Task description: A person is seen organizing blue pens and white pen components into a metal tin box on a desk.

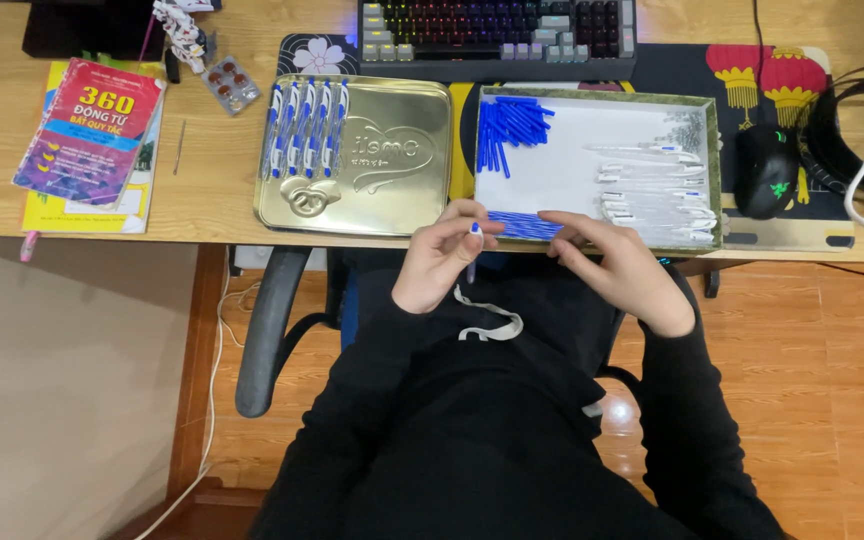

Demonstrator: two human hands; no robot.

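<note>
Nearest the body, at the desk (202, 205) edge, the left hand (439, 262) was clamped on a pen (473, 240), blue end up, which should be held upright and steady while a part is picked. Just beyond, the right hand (617, 262) lay palm down, fingers loose and gripping nothing, touching blue refills (522, 224) in the tray (592, 97). Farther left, finished pens (304, 128) lined the tin lid (356, 208).

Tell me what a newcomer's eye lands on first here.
Two hands meet at the desk's near edge: the left hand pinches a blue-tipped pen part, the right hand reaches into the white tray of blue refills and clear pen barrels. To the left, a gold tin lid carries a row of finished pens.
</note>
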